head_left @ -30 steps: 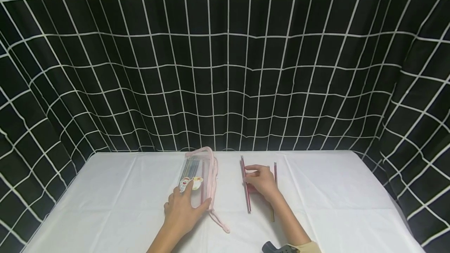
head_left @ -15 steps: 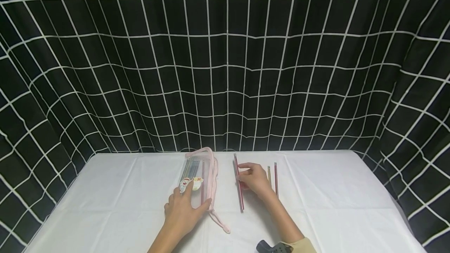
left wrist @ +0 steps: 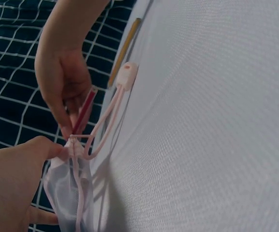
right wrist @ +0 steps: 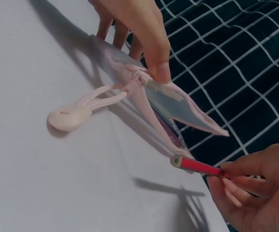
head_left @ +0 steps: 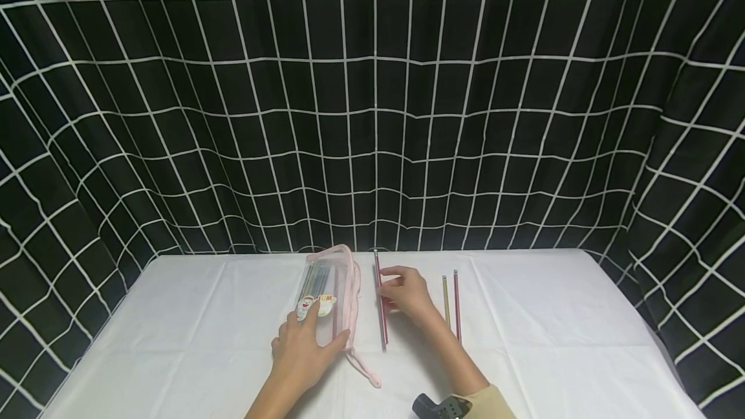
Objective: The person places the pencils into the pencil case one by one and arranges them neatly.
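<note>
A clear pencil case (head_left: 351, 299) with pink trim lies on the table, several dark pencils (head_left: 317, 275) and a reddish one visible inside. My left hand (head_left: 299, 344) holds its near part, thumb at the right edge and fingers across the sticker side. In the right wrist view the case's mouth gapes beside the zip. Just right of the case, my right hand (head_left: 406, 291) pinches a red pencil (head_left: 382, 325) between thumb and fingers. The pencil's near end (right wrist: 177, 161) points toward the person, raised above its shadow. It is apart from the case in the head view.
A yellow pencil (head_left: 445, 299) and another red pencil (head_left: 456, 302) lie to the right on the white cloth (head_left: 553, 341), partly behind the right forearm. A pink strap (head_left: 363, 368) trails from the case. A black grid curtain (head_left: 372, 115) hangs behind the table.
My right hand has carried the red pencil leftward toward the case, uncovering more of the yellow and red pencils at right. The left hand and the case have stayed in place.
</note>
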Tool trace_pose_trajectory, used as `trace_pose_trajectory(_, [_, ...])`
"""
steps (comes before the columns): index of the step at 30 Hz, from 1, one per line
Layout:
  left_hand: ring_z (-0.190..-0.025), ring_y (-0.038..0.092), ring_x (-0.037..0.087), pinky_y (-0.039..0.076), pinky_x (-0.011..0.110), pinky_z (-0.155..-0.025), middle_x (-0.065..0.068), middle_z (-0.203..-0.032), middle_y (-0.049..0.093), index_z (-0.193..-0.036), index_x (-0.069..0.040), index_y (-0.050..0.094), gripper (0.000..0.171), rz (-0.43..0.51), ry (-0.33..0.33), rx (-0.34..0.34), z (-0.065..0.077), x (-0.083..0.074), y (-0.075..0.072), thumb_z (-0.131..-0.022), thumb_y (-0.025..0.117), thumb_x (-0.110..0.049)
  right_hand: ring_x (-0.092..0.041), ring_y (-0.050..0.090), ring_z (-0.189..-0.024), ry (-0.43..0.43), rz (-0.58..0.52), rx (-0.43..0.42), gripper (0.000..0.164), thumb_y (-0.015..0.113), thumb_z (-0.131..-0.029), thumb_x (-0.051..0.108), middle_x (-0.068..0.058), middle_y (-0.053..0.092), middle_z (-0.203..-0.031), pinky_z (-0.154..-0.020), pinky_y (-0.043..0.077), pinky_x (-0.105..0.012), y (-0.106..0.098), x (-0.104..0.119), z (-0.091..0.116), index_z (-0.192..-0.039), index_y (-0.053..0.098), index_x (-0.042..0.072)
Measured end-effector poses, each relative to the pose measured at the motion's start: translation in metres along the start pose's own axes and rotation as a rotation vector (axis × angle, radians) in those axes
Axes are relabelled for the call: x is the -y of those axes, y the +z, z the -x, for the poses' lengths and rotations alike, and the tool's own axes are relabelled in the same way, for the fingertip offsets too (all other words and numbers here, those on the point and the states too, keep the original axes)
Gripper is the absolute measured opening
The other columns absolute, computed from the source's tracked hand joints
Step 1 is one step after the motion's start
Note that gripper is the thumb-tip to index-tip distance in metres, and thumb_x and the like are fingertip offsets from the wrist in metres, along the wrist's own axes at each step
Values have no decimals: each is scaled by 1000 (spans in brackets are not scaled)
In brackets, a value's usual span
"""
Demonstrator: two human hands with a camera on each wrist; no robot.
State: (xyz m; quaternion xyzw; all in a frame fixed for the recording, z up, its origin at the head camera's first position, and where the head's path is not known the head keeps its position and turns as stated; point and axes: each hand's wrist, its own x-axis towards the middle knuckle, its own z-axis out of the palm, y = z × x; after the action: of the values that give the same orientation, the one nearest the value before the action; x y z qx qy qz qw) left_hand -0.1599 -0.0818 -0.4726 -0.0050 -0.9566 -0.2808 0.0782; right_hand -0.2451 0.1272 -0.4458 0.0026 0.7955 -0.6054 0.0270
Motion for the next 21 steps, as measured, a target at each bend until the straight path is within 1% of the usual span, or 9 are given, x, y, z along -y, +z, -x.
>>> trace_pose_trajectory(5, [-120, 58, 57, 45, 73, -93, 39, -135, 54, -150, -4, 55, 83, -5, -3, 0, 0, -1, -1, -90, 72, -59, -13, 68, -60, -1, -26, 4, 41, 68, -87, -16, -30, 75, -94, -60, 63, -34, 5, 1, -3, -128, 64, -16])
trace_pose_trajectory(10, [-119, 58, 58, 45, 73, -93, 40, -135, 54, -151, -4, 54, 84, -11, -5, -3, 1, -1, -3, -89, 72, -59, -14, 70, -61, -14, -17, 5, 42, 70, -86, -14, -28, 75, -93, -61, 63, -35, 11, 2, -4, -128, 64, -15])
trace_pose_trajectory(14, [-119, 58, 58, 45, 73, -92, 40, -135, 54, -151, -4, 55, 85, -11, -4, -6, 0, -2, -3, -89, 73, -60, -13, 69, -61, -19, -40, 4, 43, 70, -86, -14, -29, 75, -93, -60, 63, -34, 14, 3, -4, -128, 64, -16])
trace_pose_trajectory(21, [-117, 59, 57, 45, 73, -91, 39, -133, 55, -150, -3, 55, 84, -4, -3, -5, 0, -1, -1, -90, 73, -59, -13, 69, -60, -16, -46, 1, 44, 69, -86, -14, -30, 75, -96, -60, 62, -31, 20, 4, -8, -130, 62, -16])
